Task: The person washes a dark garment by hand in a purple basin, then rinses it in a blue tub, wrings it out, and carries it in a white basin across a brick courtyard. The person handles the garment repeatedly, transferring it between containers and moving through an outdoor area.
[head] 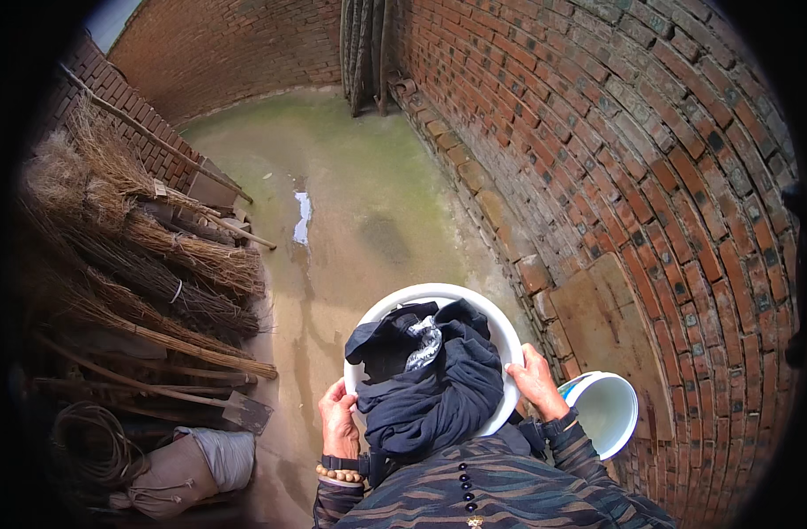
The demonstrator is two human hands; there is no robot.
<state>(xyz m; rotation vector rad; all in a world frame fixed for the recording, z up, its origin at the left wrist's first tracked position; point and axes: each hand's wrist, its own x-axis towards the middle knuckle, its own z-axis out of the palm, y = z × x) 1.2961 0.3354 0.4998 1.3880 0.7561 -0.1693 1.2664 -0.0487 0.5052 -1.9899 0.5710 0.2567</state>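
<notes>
A round white plastic basin (383, 305) is held in front of my waist, between both hands. Dark navy clothes (436, 397) lie heaped in it, wet or dry I cannot tell, with a grey-and-white patterned piece of cloth (424, 344) showing among them. My left hand (340, 416) grips the basin's left rim, thumb on top. On the right rim, my right hand (539, 383) has its thumb over the edge, the fingers hidden beneath. Just beyond my right wrist hangs or stands a white plastic bucket (605, 410), tilted so its inside shows; what supports it is hidden.
Brick walls (575, 172) enclose a concrete yard (350, 172) with a narrow puddle (302, 218). Along the left lie brushwood brooms (192, 251), a shovel (247, 411), a coiled hose or rope (89, 440) and a tied sack (172, 476). A board (608, 330) leans at right; wooden poles (363, 59) stand in the far corner.
</notes>
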